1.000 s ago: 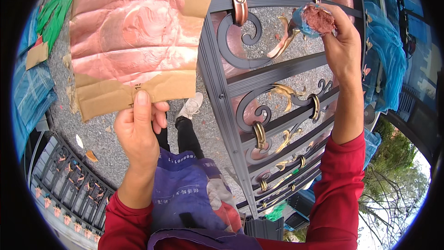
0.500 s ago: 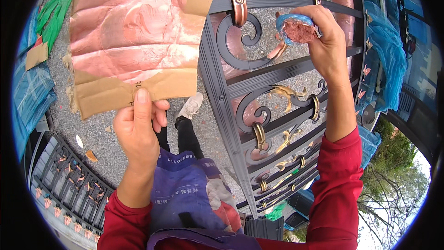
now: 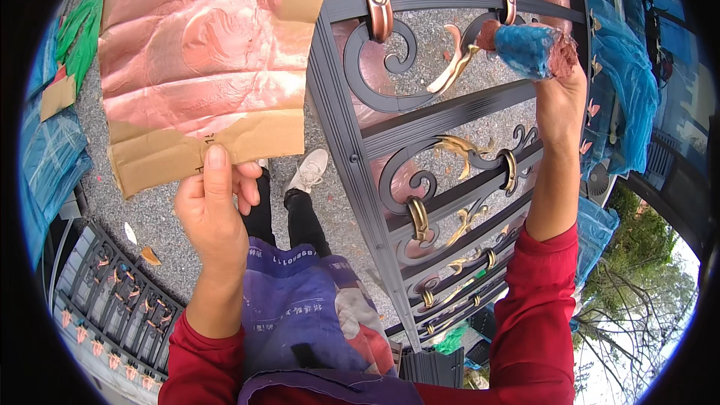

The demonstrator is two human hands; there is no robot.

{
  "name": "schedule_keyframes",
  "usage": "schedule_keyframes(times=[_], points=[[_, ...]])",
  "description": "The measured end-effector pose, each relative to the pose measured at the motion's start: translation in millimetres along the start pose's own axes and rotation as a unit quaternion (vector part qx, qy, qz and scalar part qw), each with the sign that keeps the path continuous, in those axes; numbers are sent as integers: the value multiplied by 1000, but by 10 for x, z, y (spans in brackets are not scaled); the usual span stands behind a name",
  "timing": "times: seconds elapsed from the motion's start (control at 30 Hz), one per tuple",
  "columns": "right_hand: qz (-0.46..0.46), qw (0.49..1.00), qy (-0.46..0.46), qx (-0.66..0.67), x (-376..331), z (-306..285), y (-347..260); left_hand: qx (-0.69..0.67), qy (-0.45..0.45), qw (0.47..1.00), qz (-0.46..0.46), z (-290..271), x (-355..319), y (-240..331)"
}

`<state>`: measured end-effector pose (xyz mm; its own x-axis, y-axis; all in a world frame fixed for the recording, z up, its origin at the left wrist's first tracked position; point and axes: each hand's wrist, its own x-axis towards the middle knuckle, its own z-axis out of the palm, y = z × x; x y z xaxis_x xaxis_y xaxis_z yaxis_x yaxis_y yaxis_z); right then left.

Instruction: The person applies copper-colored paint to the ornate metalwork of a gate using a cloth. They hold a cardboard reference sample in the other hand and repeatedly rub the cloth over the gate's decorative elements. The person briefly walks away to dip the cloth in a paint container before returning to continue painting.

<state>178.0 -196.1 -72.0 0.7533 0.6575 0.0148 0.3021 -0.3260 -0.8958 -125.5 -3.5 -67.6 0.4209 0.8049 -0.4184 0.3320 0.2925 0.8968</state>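
My left hand (image 3: 214,210) pinches the lower edge of a brown cardboard sheet (image 3: 266,137), thumb on top. Glossy copper-pink paint (image 3: 187,75) covers most of its face, with a thick swirl near the middle. My right hand (image 3: 561,109) grips a sponge dabber (image 3: 525,51) wrapped in blue plastic, rough and reddish at both ends. Its fingers are mostly hidden behind the dabber. The dabber is over the upper part of a black metal gate (image 3: 450,116), close to a scroll with a gold-copper leaf (image 3: 454,67); whether it touches the metal I cannot tell.
Copper collars (image 3: 377,4) and gold leaves (image 3: 465,151) decorate the gate. Blue plastic sheeting (image 3: 619,82) hangs at the right. A green cloth-like piece (image 3: 81,34) lies at the far left. Another black railing (image 3: 120,292) with pinkish ornaments stands at lower left. Gravelly ground (image 3: 150,210) lies below.
My right hand has moved right and slightly down, turning the dabber from end-on to sideways. The cardboard and my left hand have shifted a little left.
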Motion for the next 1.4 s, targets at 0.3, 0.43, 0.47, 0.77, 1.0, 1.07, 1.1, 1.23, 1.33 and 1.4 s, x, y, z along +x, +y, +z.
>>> schedule_keyframes(times=[0.3,0.43,0.47,0.77,1.0,1.07,1.1,1.23,1.33,1.4], points=[[-45,981,14,-188,-252,192,151,10,-20,1000,2,52,-15,-13],[-17,995,69,-67,-288,137,214,13,-17,1000,9,58,-13,-43],[1,998,65,-14,-300,182,192,13,-17,1000,10,57,-17,-58],[-43,998,13,-54,-253,195,194,15,-29,999,9,90,-34,-13],[-138,962,-48,-232,-57,178,211,19,-20,1000,2,183,-76,14],[-74,992,-26,-102,-97,133,202,16,-19,1000,4,185,-75,6],[-88,990,-50,-100,-108,166,160,16,-17,1000,5,179,-64,-2],[-131,967,-110,-190,-89,294,90,15,-20,1000,12,177,-66,13],[-101,982,-29,-155,-58,128,227,9,-16,1000,9,190,-79,26],[-81,992,-41,-93,-81,129,202,8,-26,1000,9,161,-54,7]])
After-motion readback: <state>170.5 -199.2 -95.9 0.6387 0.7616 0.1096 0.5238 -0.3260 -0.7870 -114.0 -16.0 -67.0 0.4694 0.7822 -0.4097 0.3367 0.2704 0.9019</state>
